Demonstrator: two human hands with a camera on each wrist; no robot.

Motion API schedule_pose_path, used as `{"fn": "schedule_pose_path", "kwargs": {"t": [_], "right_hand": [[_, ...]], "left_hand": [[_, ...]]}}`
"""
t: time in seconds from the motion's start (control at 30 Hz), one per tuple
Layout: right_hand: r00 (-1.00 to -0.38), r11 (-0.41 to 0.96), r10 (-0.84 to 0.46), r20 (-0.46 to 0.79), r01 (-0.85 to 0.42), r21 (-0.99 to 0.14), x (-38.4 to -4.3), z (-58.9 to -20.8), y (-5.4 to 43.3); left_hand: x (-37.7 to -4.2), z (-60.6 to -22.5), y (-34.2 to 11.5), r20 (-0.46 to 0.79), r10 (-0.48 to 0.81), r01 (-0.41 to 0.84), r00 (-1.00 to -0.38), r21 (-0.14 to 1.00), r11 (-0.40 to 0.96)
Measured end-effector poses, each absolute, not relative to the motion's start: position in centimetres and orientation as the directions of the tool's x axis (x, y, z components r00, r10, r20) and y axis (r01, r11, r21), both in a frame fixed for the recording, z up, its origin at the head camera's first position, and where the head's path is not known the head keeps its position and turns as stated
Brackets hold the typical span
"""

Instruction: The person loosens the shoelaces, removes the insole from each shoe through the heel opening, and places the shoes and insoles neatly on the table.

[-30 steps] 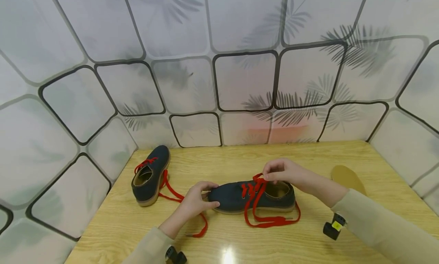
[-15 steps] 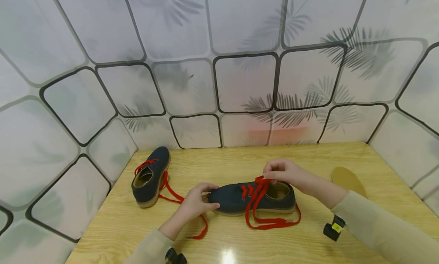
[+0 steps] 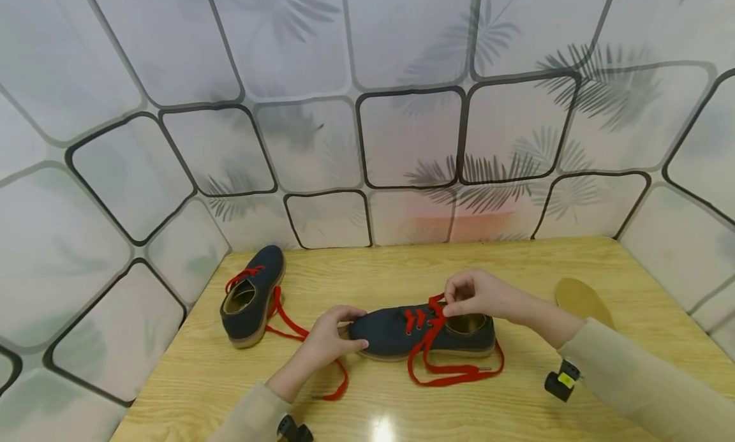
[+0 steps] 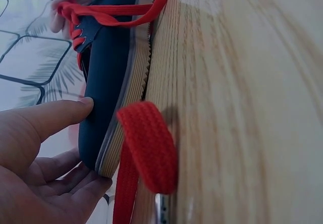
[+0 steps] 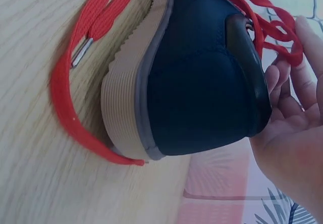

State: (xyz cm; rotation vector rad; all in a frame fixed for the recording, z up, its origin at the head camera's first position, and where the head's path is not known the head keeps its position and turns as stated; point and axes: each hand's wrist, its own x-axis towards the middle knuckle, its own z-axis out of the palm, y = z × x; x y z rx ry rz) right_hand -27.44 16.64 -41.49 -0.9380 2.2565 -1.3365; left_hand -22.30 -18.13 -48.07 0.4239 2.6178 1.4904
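A navy canvas shoe point(image 3: 385, 327) with red laces lies on its sole in the middle of the table, toe to the left. My left hand point(image 3: 327, 335) grips its toe, thumb on the near side and fingers round the tip, as the left wrist view also shows. Above the shoe's opening, my right hand point(image 3: 479, 295) pinches the red shoelace point(image 5: 287, 42) near the top eyelets, thumb and forefinger together. Loose lace ends hang over the near side of the shoe and loop round on the table by the heel. In the right wrist view the heel point(image 5: 202, 103) faces me.
A matching navy shoe point(image 3: 247, 321) stands at the left, its red lace point(image 3: 293, 327) trailing over the table point(image 3: 356, 404) behind and past my left hand. A tan insole point(image 3: 582, 300) lies at the right, beyond my right forearm. A patterned cloth wall point(image 3: 413, 136) encloses the back and sides.
My right hand has lowered slightly and drawn its fingers in at the lace, and the lace at the top eyelets has shifted. The left hand and both shoes stay in place.
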Motion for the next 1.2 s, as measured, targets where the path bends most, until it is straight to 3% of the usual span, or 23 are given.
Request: {"fn": "schedule_pose_path", "kwargs": {"t": [0.43, 0.63, 0.93, 1.2], "right_hand": [[-0.614, 0.324, -0.788, 0.037, -0.465, -0.824, -27.39, -41.17, 17.01], [-0.625, 0.273, -0.775, 0.092, -0.462, -0.844, -27.52, -41.52, 16.93], [-0.682, 0.161, -0.72, 0.126, -0.341, -0.926, -27.42, -40.93, 16.76], [-0.697, -0.012, -0.688, 0.2, -0.265, -0.964, -27.4, -40.98, 17.08]], "left_hand": [[-22.34, -48.03, -18.15, 0.048, 0.282, 0.185, -0.958, 0.856, 0.483], [-22.34, -47.99, -18.14, 0.045, 0.285, 0.183, -0.958, 0.856, 0.483], [-22.39, -47.88, -18.13, 0.044, 0.285, 0.183, -0.957, 0.857, 0.481], [-22.31, -48.0, -18.15, 0.044, 0.289, 0.184, -0.956, 0.859, 0.478]]}}
